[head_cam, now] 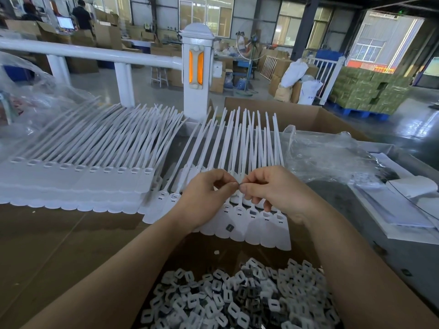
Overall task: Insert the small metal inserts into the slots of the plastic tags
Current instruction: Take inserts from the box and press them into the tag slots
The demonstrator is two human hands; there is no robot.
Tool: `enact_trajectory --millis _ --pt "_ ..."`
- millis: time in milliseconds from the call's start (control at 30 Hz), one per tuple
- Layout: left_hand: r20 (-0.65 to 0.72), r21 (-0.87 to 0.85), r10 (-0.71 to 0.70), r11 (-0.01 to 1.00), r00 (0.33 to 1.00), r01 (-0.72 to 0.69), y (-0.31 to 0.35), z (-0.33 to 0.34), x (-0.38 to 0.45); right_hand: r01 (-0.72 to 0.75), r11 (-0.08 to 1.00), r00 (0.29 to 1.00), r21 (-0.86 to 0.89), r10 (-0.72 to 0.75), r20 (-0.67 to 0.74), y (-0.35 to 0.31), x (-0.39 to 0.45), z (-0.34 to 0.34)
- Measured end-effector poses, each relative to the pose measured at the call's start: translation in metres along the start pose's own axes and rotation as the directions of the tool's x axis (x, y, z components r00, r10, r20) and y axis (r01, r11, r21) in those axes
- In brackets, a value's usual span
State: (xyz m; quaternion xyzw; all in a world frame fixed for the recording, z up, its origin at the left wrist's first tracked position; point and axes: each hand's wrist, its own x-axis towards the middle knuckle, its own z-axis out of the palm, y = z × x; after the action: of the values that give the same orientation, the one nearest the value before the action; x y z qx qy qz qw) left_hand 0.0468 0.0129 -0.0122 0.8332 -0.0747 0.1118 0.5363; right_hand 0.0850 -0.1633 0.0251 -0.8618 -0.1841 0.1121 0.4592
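A brown cardboard-topped desk (59,236) carries everything. At its far edge an open cardboard box (316,117) shows only its inner walls; its contents can't be made out. Left lies a stacked row of white plastic tags (78,184), straps fanned away. A second tag row (256,224) lies under the hands, a loose dark insert (230,227) resting on it. Nearest, an open carton (389,302) holds a heap of small metal inserts (240,298). The left hand (206,194) and right hand (273,188) meet fingertip to fingertip, each grip narrow, pinching one tiny dark insert (240,184) just above the tag row.
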Motion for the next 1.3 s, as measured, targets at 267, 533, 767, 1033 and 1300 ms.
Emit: enact_trajectory --millis 267,533,767,1033,1300 --pt "-0.034 -0.118 -0.034 0.993 0.999 0.03 0.003 -0.001 -0.001 -0.059 0.987 0.998 0.151 0.058 0.009 0.0 0.0 -0.004" --pt "-0.065 -0.198 -0.069 0.979 0.995 0.055 0.003 0.005 -0.001 -0.066 0.983 0.998 0.172 0.067 -0.004 -0.002 0.0 -0.007" --pt "-0.017 -0.127 -0.031 0.991 0.999 0.029 0.003 0.008 -0.002 -0.059 0.998 0.998 0.038 0.059 0.001 -0.003 -0.001 -0.008" --pt "0.066 0.131 -0.112 0.986 0.992 0.103 -0.007 0.005 -0.003 -0.192 0.9 0.958 -0.391 0.258 0.124 0.012 -0.007 -0.032" --pt "0.083 0.176 -0.127 0.978 0.988 0.111 -0.006 0.005 -0.003 -0.14 0.838 0.955 -0.527 0.255 0.153 0.013 -0.005 -0.029"
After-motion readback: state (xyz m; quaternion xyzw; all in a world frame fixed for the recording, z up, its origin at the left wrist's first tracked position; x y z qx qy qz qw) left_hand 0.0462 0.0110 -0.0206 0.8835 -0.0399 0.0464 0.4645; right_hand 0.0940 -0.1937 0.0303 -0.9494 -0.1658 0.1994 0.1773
